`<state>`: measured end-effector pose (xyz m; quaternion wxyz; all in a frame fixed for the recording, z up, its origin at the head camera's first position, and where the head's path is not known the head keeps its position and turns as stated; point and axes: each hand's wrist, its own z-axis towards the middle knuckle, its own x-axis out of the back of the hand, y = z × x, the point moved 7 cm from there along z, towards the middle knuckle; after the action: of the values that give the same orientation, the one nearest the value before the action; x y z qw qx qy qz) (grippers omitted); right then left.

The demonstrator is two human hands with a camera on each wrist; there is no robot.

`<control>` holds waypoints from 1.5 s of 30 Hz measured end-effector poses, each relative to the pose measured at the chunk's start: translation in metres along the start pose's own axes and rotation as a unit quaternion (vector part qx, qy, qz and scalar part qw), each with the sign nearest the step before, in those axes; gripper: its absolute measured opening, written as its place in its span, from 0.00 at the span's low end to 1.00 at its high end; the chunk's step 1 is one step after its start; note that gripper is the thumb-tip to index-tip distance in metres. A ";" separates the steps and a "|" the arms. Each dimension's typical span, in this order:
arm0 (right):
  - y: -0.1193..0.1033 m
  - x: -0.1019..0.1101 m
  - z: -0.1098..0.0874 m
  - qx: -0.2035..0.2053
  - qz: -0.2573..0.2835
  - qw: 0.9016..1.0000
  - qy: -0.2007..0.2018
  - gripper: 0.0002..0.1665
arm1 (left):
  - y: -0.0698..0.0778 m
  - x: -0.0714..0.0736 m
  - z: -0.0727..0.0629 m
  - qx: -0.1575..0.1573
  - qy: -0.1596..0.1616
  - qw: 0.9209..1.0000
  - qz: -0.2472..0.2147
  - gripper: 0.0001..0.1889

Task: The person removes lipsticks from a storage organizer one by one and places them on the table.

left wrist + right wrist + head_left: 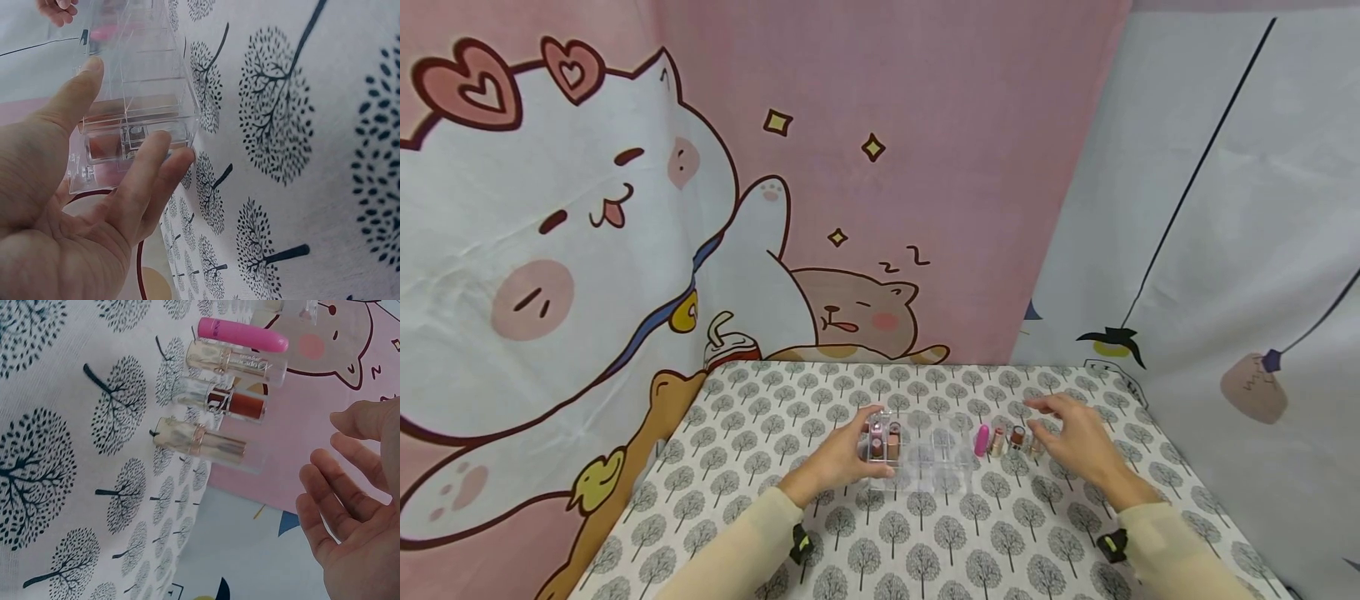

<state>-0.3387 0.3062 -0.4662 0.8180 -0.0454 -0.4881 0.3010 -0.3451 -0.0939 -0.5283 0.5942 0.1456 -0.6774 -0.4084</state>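
A clear plastic organizer with compartments stands on the table; several small cosmetic items fill its left end. My left hand grips that end, thumb on one side and fingers on the other, as the left wrist view shows. To the organizer's right, lip products stand upright in a row: a bright pink tube, a clear-capped lipstick, a tube with a reddish-brown section and another clear-capped lipstick. Beside the last one my right hand hovers with fingers apart, holding nothing.
A white cloth with grey tree prints covers the table. Behind it hangs a pink curtain with cartoon animals, and a pale curtain is on the right.
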 end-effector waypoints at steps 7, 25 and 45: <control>-0.014 0.000 0.002 0.005 0.006 1.000 0.002 0.21 | 0.000 -0.001 -0.001 -0.001 -0.002 1.000 0.001 0.64; -0.048 -0.006 0.013 0.041 0.012 0.999 0.013 0.19 | 0.003 0.001 0.000 -0.008 -0.006 1.000 -0.008 0.66; -0.083 -0.024 0.023 0.070 0.038 0.997 -0.026 0.20 | 0.003 0.005 -0.002 -0.003 -0.021 1.000 -0.011 0.62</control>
<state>-0.3293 0.2207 -0.4423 0.7942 0.0006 -0.4846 0.3665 -0.3440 -0.0963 -0.5225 0.5754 0.1429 -0.6871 -0.4199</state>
